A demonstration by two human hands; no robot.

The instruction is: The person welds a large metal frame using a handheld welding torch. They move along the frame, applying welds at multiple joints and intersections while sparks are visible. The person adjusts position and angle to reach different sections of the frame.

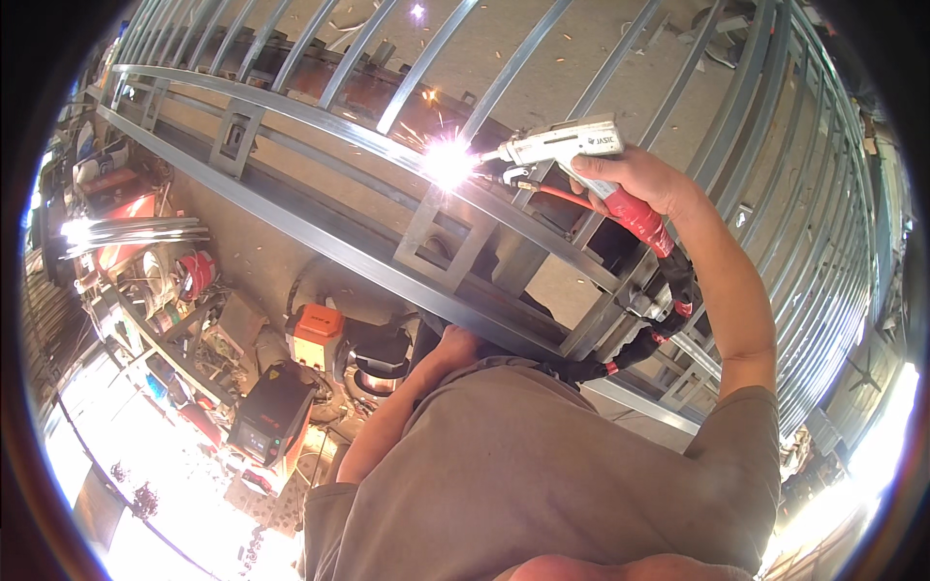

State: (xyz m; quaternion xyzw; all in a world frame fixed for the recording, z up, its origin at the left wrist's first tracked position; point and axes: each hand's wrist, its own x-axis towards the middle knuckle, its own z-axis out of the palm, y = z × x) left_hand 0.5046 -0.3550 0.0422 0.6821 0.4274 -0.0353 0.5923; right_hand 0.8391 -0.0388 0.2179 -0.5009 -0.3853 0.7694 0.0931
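My right hand (644,181) is wrapped around the red-taped grip of a white handheld welding gun (560,145). The gun's nozzle points left at a joint on a metal frame (300,108), where a glaring white arc (451,165) throws sparks. That glare hides the joint itself. An orange-red hose (562,196) runs beneath the gun, and a thick black cable (639,347) trails from its grip toward my waist. My left hand (459,346) is low by the frame's near rail (320,252), close to my body; its fingers are hidden.
Parallel metal bars (513,68) stretch beyond the arc and curve along the right. Square bracket plates (446,242) join the two long rails. To the left stand an orange box-shaped machine (317,334), a black machine (271,414) and a cluttered shelf (174,353).
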